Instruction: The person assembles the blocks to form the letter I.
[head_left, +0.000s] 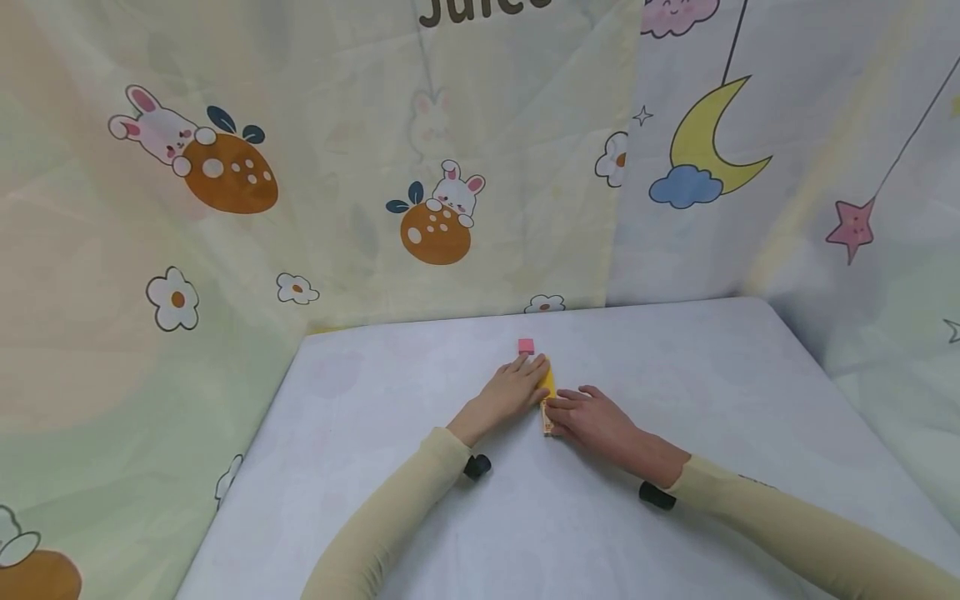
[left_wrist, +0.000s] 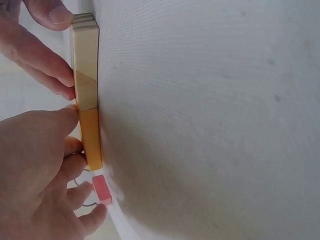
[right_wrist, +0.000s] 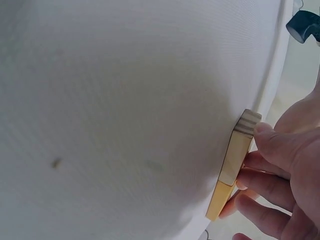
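A yellow block (head_left: 550,380) and a pale wooden block (head_left: 547,425) lie end to end in a line on the white table. My left hand (head_left: 507,397) holds the yellow block, thumb near the joint and fingers toward the far end. On the wooden block is my right hand (head_left: 606,427); its thumb sits at the near, striped end and its fingers along the block, as the right wrist view shows. The two blocks (left_wrist: 89,109) meet without a visible gap. Just past the yellow block's far end sits a small pink block (head_left: 526,345), close to my left fingertips.
White cloth covers the table (head_left: 390,375), whose far edge meets a printed curtain (head_left: 510,233) with rabbits, flowers and a moon. A black wrist camera (head_left: 657,496) is strapped under the right wrist, and another (head_left: 477,467) under the left.
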